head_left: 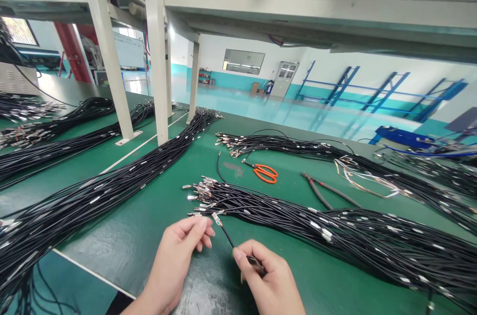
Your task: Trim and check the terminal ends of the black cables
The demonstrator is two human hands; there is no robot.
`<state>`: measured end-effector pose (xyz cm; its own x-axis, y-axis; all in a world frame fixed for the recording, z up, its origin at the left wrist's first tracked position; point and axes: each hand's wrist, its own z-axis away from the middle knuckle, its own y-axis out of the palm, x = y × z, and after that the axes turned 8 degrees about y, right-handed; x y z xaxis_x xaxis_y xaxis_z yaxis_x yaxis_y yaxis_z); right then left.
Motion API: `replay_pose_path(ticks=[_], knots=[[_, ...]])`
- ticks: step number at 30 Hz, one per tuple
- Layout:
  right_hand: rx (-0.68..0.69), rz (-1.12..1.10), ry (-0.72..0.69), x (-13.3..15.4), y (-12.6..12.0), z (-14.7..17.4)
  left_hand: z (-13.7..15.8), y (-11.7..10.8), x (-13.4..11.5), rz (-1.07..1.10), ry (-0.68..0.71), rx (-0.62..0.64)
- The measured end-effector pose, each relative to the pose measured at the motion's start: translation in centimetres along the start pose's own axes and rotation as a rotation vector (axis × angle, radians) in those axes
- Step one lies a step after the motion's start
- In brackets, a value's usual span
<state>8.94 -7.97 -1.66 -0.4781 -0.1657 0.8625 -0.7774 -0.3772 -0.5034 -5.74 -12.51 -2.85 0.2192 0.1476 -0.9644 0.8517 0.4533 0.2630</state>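
Observation:
My right hand is closed around a thin black cable. Its free end points up and to the left and carries a clear and metal connector. A dark piece shows between the right fingers, its kind unclear. Just left of the connector is my left hand, thumb against the curled fingers; whether anything small sits in that pinch is hidden. Beyond both hands lies a bundle of black cables, its connector ends gathered close to my left fingertips.
Orange-handled scissors and dark-handled pliers lie behind the near bundle. Another cable bundle runs farther back. A long bundle crosses the green table at left. Shelf posts rise from the table.

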Motion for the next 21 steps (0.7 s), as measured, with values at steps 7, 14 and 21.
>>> replay_pose_path(ticks=[7, 14, 21], knots=[[0.034, -0.114, 0.059, 0.1, -0.1, 0.1, 0.4, 1.4, -0.4, 0.021, -0.055, 0.084], [0.152, -0.161, 0.100, -0.4, -0.6, -0.1, -0.3, 2.3, -0.6, 0.155, -0.068, 0.113], [0.212, -0.315, 0.142, -0.1, -0.9, -0.4, -0.5, 2.5, -1.0, 0.190, -0.094, 0.117]])
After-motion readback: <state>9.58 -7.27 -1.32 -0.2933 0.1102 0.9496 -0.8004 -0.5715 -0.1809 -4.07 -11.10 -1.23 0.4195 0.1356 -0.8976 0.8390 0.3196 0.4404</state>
